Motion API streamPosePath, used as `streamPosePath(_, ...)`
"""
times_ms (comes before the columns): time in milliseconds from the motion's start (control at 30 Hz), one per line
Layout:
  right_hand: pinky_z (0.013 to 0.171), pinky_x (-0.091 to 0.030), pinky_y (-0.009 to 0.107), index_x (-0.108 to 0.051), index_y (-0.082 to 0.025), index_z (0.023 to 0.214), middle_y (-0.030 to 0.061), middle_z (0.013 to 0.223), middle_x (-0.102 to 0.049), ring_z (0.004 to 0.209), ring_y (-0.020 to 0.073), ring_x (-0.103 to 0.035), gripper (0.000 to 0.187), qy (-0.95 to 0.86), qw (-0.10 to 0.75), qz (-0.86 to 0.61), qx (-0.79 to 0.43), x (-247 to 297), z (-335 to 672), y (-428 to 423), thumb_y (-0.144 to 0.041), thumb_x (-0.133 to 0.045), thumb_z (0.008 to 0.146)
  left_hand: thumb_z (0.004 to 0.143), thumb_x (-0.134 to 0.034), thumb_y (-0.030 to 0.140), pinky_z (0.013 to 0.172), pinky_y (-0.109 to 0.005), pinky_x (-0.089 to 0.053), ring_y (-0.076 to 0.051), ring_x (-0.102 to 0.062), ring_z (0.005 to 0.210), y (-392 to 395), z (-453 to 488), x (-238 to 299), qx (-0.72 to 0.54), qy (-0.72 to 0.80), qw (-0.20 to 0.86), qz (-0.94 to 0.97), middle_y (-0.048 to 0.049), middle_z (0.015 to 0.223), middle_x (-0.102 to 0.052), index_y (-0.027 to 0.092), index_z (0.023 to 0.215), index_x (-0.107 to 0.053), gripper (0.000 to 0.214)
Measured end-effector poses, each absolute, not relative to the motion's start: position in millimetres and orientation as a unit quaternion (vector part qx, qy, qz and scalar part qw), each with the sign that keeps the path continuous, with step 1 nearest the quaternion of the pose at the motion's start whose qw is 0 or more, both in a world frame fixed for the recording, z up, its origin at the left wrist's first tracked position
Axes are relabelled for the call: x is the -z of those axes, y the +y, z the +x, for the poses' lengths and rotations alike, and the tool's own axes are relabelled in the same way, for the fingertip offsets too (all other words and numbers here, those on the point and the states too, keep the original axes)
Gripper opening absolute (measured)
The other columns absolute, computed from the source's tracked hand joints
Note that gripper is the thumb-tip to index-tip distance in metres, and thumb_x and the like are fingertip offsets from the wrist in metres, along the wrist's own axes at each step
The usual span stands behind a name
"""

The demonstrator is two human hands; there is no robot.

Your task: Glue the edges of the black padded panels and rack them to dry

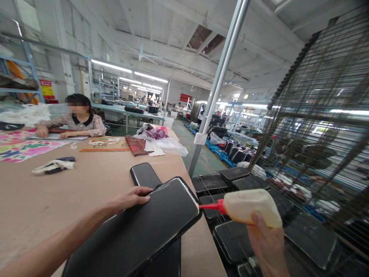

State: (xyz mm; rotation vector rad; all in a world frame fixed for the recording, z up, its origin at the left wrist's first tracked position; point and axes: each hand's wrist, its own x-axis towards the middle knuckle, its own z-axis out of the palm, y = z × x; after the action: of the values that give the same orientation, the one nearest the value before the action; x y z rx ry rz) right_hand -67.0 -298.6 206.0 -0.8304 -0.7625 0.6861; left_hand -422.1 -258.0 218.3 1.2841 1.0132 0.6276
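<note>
Closest to me, my right hand [266,246] is clenched around the base of a pale squeeze bottle [250,206], thumb up its side, holding it on its side out past the table's right edge. Its red nozzle [211,206] points left, and the tip meets the right rim of the black panel [138,231], so the panel lies just left of my right grip, bridged only by the bottle. That panel lies tilted across the near corner of the brown table [57,192], its rounded far end jutting over the edge. My left hand [132,198] lies on the panel's upper left rim, fingers laid over the edge; the thumb is hidden, so I cannot tell whether I clasp the panel or merely press on it. A second black piece [144,175] lies partly under the panel, showing beyond my left hand. Below the bottle, more black panels [233,238] lie on a low wire shelf, with a tall wire rack [317,134] rising at the right. Across the table a seated person [77,119] leans over patterned fabric [20,148], well apart from my hands.
</note>
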Motion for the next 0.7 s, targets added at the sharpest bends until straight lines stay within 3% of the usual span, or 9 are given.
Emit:
streamPosePath(167,0.096,-0.028,0.048,-0.053,-0.019,0.112,0.0047,0.099,-0.059,0.087,0.0191,-0.055,0.058,-0.335,0.791,-0.398,-0.322,-200.9,-66.1,-297.7,-0.029,-0.073,0.058,0.069,-0.062,0.032,0.083,-0.029,-0.044,-0.023,-0.059,0.095,-254.5,-420.8,-215.1,-0.273,0.408,0.667,0.561,-0.0017,0.102,-0.065,0.022,0.109,-0.061,0.041)
streamPosePath(367,0.084,-0.042,0.038,-0.051,-0.021,0.115,0.0067,0.105,-0.058,0.090,0.0216,-0.055,0.061,-0.329,0.777,-0.407,-0.352,-195.0,-74.9,-303.8,-0.034,-0.072,0.059,0.068,-0.063,0.035,0.081,-0.029,-0.045,-0.023,-0.060,0.091,-249.9,-422.8,-207.0,-0.279,0.407,0.677,0.546,-0.0034,0.098,-0.067,0.020,0.109,-0.061,0.044)
streamPosePath(533,0.074,-0.048,0.033,-0.048,-0.025,0.118,0.0057,0.108,-0.058,0.087,0.0199,-0.058,0.055,-0.267,0.767,-0.397,-0.427,-200.8,-102.1,-314.9,-0.041,-0.064,0.069,0.067,-0.064,0.039,0.077,-0.030,-0.046,-0.023,-0.061,0.088,-244.6,-419.2,-198.9,-0.295,0.414,0.671,0.540,-0.0054,0.096,-0.067,0.017,0.108,-0.061,0.047)
streamPosePath(700,0.072,-0.049,0.031,-0.051,-0.020,0.114,0.0067,0.101,-0.059,0.083,0.0187,-0.057,0.060,-0.282,0.782,-0.369,-0.415,-193.0,-126.1,-294.8,-0.034,-0.073,0.060,0.068,-0.062,0.037,0.077,-0.031,-0.047,-0.022,-0.063,0.082,-238.4,-404.1,-189.7,-0.313,0.416,0.667,0.533,-0.0074,0.089,-0.068,0.012,0.102,-0.063,0.042)
